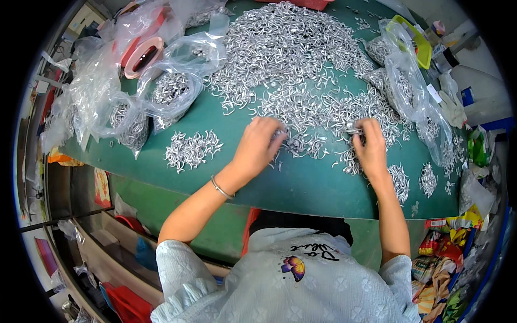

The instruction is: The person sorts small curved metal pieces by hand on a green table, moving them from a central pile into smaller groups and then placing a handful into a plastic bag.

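Observation:
Many small, curved silver metal pieces [288, 43] lie heaped on a green table [237, 188], spreading from the far side down toward my hands. My left hand [257, 144] is at the near left edge of the spread, its fingers curled in with the thumb near them. Its fingertips are slightly blurred, and what lies between them is hard to make out. Thumb and fingers of my right hand [371, 148] close around a few of the shiny curved pieces at the spread's right side. A bracelet [222, 187] sits on my left wrist.
A separate small pile [193, 151] lies to the left, with smaller piles [428, 180] at the near right. Clear plastic bags [171, 97] of pieces stand left, others [399, 86] right. A pink oval dish [141, 58] and a yellow-green basket [417, 40] stand farther back.

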The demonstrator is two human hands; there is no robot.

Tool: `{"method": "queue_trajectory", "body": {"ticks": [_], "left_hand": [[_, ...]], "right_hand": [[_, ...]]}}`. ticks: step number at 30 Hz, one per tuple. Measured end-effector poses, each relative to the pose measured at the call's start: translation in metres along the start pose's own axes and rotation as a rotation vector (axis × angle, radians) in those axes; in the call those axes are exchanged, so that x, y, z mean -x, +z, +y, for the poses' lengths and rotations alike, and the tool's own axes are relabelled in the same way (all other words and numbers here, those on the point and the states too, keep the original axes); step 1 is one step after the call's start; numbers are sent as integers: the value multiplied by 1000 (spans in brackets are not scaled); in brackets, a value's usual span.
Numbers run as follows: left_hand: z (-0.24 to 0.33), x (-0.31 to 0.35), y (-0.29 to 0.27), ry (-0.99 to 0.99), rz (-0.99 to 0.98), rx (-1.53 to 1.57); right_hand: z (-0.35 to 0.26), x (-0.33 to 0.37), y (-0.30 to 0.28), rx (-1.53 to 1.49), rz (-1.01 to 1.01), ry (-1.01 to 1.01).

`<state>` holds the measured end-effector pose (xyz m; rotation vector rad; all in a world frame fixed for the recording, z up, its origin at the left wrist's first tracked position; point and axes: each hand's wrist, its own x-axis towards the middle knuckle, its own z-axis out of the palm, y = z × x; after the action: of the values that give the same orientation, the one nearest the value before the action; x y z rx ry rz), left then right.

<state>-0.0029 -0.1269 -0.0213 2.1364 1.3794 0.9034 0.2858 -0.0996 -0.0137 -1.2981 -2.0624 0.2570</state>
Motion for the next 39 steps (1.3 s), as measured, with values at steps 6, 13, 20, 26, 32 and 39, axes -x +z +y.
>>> {"method": "queue_trajectory", "body": {"ticks": [6,13,20,26,32,39], "left_hand": [[-10,-31,-17,-520,142,770],[-6,-34,-18,-504,184,1259],[-6,-8,-31,-337,159,1064],[11,23,-25,-184,73,39],[21,38,-5,-52,-64,-133],[23,21,-7,-105,96,5]], "right_hand": [[6,-11,-14,57,42,131],[-70,-17,23,-128,-251,-192],[-38,-4,21,72,-325,-324],[-45,-10,15,33,-173,-67],[-64,1,34,180,-267,-168],[-53,-11,22,-158,-160,-32]]}}
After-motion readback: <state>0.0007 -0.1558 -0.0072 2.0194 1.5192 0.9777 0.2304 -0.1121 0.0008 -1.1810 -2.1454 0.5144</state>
